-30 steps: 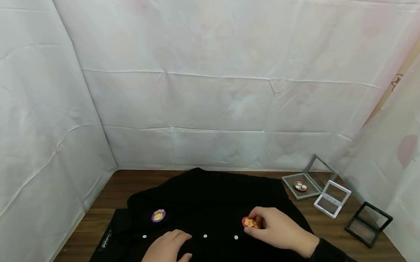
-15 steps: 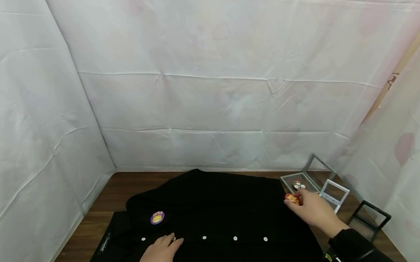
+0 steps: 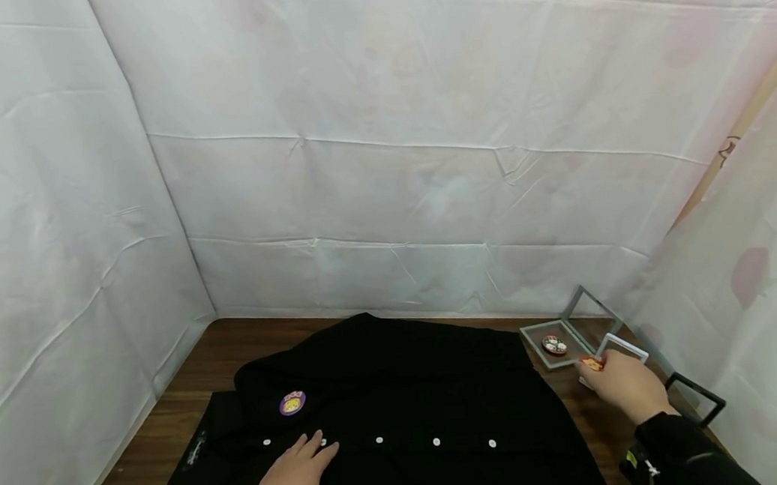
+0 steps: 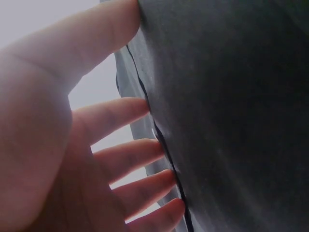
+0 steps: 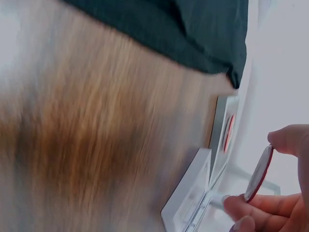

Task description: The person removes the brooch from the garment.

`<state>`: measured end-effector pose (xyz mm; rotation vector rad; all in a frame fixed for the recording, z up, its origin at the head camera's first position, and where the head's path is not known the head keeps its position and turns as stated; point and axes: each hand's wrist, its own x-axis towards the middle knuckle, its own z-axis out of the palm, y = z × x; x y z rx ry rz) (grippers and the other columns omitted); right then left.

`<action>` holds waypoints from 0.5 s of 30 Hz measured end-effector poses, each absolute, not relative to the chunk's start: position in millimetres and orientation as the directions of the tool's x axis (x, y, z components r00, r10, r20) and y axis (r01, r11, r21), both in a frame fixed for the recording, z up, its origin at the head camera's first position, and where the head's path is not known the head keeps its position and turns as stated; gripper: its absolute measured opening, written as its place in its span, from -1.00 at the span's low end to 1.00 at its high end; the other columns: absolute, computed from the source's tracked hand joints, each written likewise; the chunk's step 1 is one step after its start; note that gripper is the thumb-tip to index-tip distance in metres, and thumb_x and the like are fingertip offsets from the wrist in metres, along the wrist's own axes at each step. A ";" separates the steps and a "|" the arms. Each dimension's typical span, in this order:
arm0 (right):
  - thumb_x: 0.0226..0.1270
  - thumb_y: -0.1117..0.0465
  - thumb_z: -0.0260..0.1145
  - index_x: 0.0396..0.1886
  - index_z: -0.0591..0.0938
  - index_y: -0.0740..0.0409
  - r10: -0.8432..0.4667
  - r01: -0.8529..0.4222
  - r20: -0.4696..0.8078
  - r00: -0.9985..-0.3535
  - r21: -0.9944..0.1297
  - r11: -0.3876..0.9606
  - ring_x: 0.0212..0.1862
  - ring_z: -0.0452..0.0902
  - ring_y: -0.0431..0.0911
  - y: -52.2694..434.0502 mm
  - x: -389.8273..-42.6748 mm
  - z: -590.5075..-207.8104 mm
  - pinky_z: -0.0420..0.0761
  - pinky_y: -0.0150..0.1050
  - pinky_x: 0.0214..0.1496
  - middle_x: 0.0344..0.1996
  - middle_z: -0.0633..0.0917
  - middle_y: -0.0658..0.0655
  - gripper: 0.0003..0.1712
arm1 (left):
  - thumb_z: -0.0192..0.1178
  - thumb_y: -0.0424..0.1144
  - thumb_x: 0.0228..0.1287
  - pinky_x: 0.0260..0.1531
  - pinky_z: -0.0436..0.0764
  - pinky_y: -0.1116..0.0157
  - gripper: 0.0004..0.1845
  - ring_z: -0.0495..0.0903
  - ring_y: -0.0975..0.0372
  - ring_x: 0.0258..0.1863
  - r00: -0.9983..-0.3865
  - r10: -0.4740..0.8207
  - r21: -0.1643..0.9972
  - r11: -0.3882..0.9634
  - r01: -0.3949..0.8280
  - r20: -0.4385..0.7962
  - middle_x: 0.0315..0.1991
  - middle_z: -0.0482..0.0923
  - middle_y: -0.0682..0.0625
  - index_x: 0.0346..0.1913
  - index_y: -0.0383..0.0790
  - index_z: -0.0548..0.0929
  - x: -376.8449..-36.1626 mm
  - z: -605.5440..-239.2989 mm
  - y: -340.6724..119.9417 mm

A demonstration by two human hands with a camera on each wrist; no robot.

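Observation:
Between thumb and fingertips my right hand [image 3: 625,385] pinches a round red badge [image 3: 592,363], held above the white hinged case [image 3: 622,346]. In the right wrist view the badge [image 5: 259,174] is seen nearly edge-on, its pale back showing. My left hand [image 3: 290,478] rests with spread fingers on a black buttoned shirt [image 3: 405,376]; in the left wrist view its fingertips touch the dark cloth [image 4: 231,121]. A purple round badge [image 3: 292,403] with a yellow figure sits on the shirt's left part.
An open grey case [image 3: 551,363] holds another round badge [image 3: 554,345]. A black case [image 3: 700,395] stands behind my right wrist, partly hidden. Wooden tabletop [image 3: 192,429] surrounds the shirt, and white cloth walls [image 3: 391,182] rise at the back and sides.
My right hand has carried the red badge rightward from over the shirt to the white case. My left hand has shifted slightly left and spread its fingers.

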<state>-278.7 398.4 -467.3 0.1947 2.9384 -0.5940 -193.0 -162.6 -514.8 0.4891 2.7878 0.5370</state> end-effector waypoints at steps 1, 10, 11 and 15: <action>0.54 -0.37 -0.04 -0.43 0.39 0.19 0.104 0.161 -0.167 -0.980 -0.373 0.914 -0.52 0.29 -0.05 401.0 -279.6 -468.2 0.28 -0.08 -0.40 -0.56 0.41 0.10 -0.30 | 0.61 0.15 -0.08 0.18 0.36 -0.43 -0.11 0.34 -0.42 0.33 -0.910 0.371 0.396 0.876 0.276 -0.187 0.36 0.42 -0.42 0.30 -0.26 0.61 -193.0 -514.5 -162.2; 0.53 -0.18 -0.08 -0.62 0.32 0.05 0.147 0.215 -0.218 -0.965 -0.328 0.920 -0.52 0.33 0.01 416.2 -285.7 -479.6 0.29 -0.05 -0.38 -0.62 0.37 0.11 -0.44 | 0.63 0.08 -0.09 0.16 0.35 -0.46 -0.12 0.32 -0.45 0.33 -0.914 0.356 0.428 0.869 0.248 -0.193 0.36 0.40 -0.46 0.29 -0.30 0.61 -191.0 -511.3 -158.9; 0.53 -0.17 -0.08 -0.62 0.33 0.05 0.146 0.215 -0.222 -0.964 -0.330 0.919 -0.52 0.32 0.01 417.1 -285.4 -481.0 0.28 -0.05 -0.39 -0.62 0.37 0.11 -0.45 | 0.64 0.07 -0.09 0.16 0.33 -0.47 -0.13 0.31 -0.45 0.34 -0.914 0.354 0.435 0.868 0.241 -0.199 0.36 0.39 -0.46 0.29 -0.31 0.61 -191.0 -511.3 -158.8; 0.47 -0.11 -0.05 -0.59 0.32 0.07 0.140 0.210 -0.226 -0.964 -0.330 0.920 -0.52 0.29 0.00 419.0 -285.4 -485.0 0.27 -0.06 -0.40 -0.62 0.36 0.11 -0.52 | 0.64 0.04 -0.08 0.16 0.27 -0.51 -0.13 0.27 -0.46 0.36 -0.915 0.344 0.454 0.863 0.219 -0.211 0.38 0.37 -0.47 0.30 -0.31 0.60 -191.0 -511.5 -159.0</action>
